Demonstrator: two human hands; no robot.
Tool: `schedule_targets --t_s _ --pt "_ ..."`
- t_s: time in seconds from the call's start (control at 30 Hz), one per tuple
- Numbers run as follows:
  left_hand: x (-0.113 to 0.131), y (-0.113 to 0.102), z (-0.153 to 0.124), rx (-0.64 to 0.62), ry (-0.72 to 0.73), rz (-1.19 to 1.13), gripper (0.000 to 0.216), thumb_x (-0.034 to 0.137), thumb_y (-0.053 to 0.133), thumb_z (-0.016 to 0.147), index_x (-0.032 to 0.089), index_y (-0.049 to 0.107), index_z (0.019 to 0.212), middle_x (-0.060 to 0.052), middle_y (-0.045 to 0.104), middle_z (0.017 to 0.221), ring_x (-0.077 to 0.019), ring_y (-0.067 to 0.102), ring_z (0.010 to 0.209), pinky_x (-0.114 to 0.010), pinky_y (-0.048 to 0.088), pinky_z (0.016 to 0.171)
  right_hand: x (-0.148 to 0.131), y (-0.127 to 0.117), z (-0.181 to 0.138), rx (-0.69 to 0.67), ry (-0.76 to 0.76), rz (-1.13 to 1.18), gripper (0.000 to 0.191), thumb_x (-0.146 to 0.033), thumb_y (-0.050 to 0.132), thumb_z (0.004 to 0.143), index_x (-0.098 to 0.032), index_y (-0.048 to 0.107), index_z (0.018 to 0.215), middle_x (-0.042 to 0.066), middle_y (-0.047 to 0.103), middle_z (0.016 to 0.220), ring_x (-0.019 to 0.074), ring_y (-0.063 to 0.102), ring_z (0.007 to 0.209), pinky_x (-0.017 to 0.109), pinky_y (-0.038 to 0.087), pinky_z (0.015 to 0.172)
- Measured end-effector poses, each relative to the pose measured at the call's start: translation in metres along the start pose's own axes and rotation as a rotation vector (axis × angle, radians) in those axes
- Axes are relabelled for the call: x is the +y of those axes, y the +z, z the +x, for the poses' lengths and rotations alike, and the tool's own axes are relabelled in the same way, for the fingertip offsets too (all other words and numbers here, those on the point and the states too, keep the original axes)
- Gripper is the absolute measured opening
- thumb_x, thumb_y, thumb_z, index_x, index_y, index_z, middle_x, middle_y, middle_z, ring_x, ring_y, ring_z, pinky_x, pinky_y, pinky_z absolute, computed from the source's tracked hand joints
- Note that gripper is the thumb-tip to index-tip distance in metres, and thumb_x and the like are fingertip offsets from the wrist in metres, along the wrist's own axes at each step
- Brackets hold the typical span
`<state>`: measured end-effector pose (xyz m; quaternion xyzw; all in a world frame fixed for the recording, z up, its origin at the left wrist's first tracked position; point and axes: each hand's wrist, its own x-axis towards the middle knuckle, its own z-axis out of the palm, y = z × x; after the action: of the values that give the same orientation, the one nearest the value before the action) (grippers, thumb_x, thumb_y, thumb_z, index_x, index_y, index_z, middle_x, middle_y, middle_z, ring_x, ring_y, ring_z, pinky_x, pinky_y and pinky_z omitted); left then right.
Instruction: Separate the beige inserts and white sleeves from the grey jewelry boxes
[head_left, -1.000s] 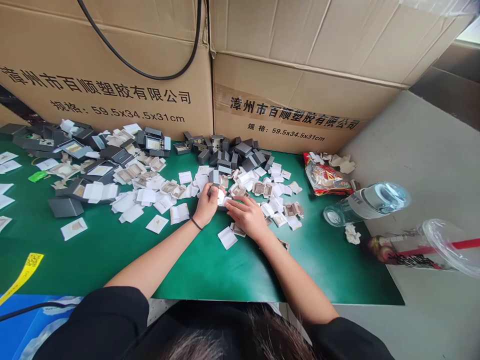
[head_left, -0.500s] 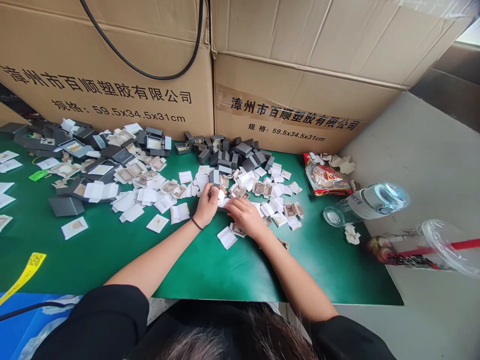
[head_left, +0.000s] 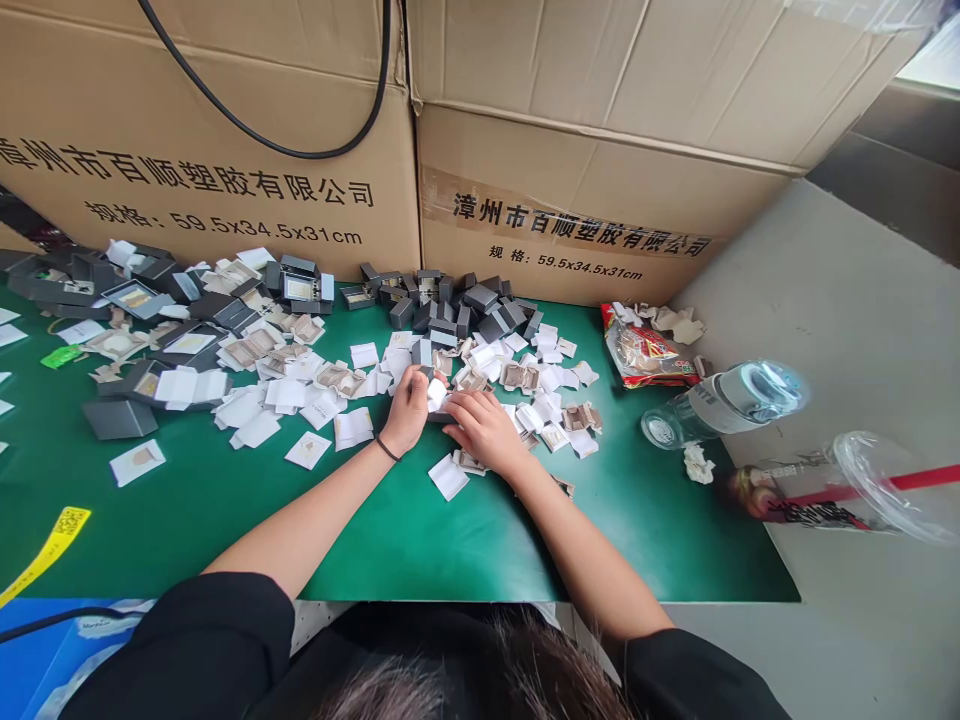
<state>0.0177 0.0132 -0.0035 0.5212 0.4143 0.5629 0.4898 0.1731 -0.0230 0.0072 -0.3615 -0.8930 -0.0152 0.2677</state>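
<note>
My left hand is closed around a small grey jewellery box, whose light grey end sticks up past the fingers. A white piece shows between my two hands, beside the left thumb. My right hand lies just to the right, its fingers bent over a dark edge that looks like part of the box; my fingers hide most of it. Around them lie white and beige card inserts, some flat and some folded. Behind is a heap of small dark grey boxes.
More dark boxes, some open, and inserts spread over the left of the green table. To the right are a red snack bag, a clear bottle, crumpled tissue and a plastic cup. Large cartons stand behind.
The whole view has shifted slightly, so everything sits a little further left. Both hands stay together at the box, and the white piece between them shows more.
</note>
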Motion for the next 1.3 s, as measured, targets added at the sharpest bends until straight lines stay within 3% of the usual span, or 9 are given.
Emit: schedule_targets --t_s 0.17,0.43,0.57,0.7,1.0,1.3 --pt "0.000 0.000 0.001 -0.018 -0.012 0.002 0.050 0.066 0.031 0.082 0.020 0.048 0.082 -0.005 0.060 0.081 -0.0151 0.055 0.069 -0.029 0.047 0.066 0.001 -0.001 0.000 0.033 -0.003 0.024 0.025 -0.027 0.044 0.092 -0.015 0.054 0.111 0.011 0.060 0.111 0.0213 0.050 0.109 0.035 0.041 0.088" --pt "-0.002 0.000 0.000 -0.036 -0.049 0.023 0.045 0.062 0.028 0.085 0.020 0.045 0.081 -0.004 0.059 0.081 -0.0141 0.055 0.067 -0.029 0.047 0.064 0.000 -0.005 0.002 -0.044 0.017 0.020 0.023 -0.032 0.045 0.092 -0.018 0.057 0.103 0.010 0.063 0.101 0.0207 0.053 0.099 0.036 0.040 0.083" --pt "0.005 0.000 -0.005 -0.138 0.099 0.226 0.045 0.062 0.033 0.083 0.020 0.046 0.088 -0.005 0.057 0.086 -0.0154 0.056 0.074 -0.031 0.046 0.072 -0.001 -0.008 0.001 -0.034 0.063 0.061 0.032 -0.046 0.048 0.088 -0.017 0.059 0.097 0.009 0.063 0.092 0.0220 0.053 0.093 0.037 0.039 0.082" --pt "0.010 0.000 -0.009 -0.188 0.194 0.285 0.045 0.063 0.036 0.082 0.019 0.044 0.091 -0.004 0.054 0.085 -0.0160 0.055 0.075 -0.031 0.046 0.071 -0.002 -0.008 0.001 0.024 0.132 0.092 0.028 -0.039 0.044 0.091 -0.017 0.060 0.093 0.009 0.064 0.095 0.0210 0.053 0.092 0.035 0.040 0.079" --pt "0.004 0.000 -0.008 -0.149 0.119 0.292 0.041 0.060 0.039 0.082 0.020 0.043 0.090 -0.003 0.054 0.084 -0.0162 0.056 0.075 -0.029 0.046 0.068 0.001 -0.010 0.003 -0.048 0.008 0.016 0.021 -0.035 0.049 0.090 -0.020 0.062 0.084 0.005 0.065 0.091 0.0216 0.050 0.101 0.039 0.036 0.091" --pt "0.017 0.005 -0.012 -0.186 0.174 0.263 0.047 0.064 0.031 0.082 0.021 0.047 0.090 -0.006 0.054 0.089 -0.0177 0.054 0.082 -0.032 0.045 0.078 -0.005 -0.002 0.001 0.099 0.299 0.138 0.036 -0.048 0.049 0.086 -0.017 0.056 0.103 0.011 0.061 0.095 0.0241 0.052 0.094 0.038 0.044 0.081"
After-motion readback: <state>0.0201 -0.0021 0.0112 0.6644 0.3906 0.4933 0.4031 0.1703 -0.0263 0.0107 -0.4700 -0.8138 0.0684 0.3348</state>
